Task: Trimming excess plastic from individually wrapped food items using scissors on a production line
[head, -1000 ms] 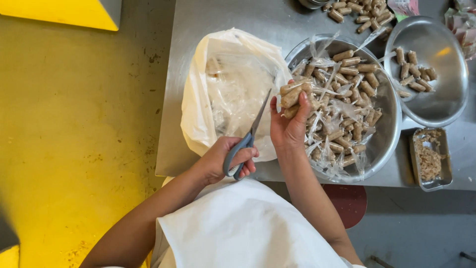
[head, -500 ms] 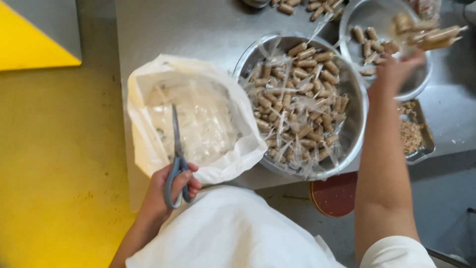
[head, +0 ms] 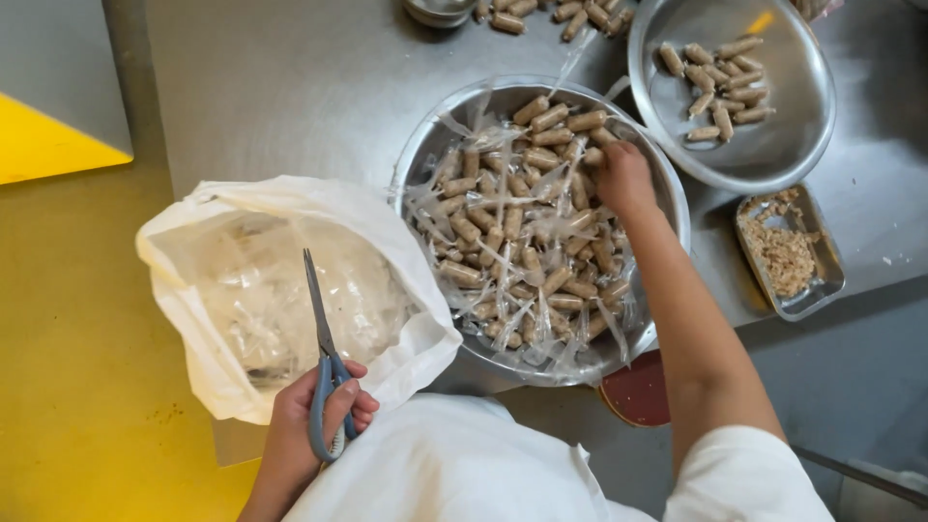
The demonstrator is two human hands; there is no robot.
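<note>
My left hand [head: 311, 418] grips blue-handled scissors [head: 322, 358], blades closed and pointing up over a white plastic bag [head: 387, 256] filled with clear wrappers. My right hand [head: 623, 177] reaches into a large steel bowl [head: 667, 188] heaped with brown sausage-like pieces in clear wrappers [head: 522, 242]; its fingers rest on the pieces at the bowl's upper right, and whether they grip one is hidden. A second steel bowl [head: 773, 135] at the upper right holds several unwrapped pieces [head: 720, 82].
A small steel tray [head: 822, 285] of brown crumbs sits right of the big bowl. More pieces [head: 565, 14] lie at the table's far edge. The steel table [head: 290, 97] ends above a yellow floor [head: 87, 338]. A red stool [head: 638, 394] shows below the bowl.
My right hand came back from the upper right bowl, where it carried a wrapped piece, down into the large bowl. My left hand with the scissors has stayed by the bag.
</note>
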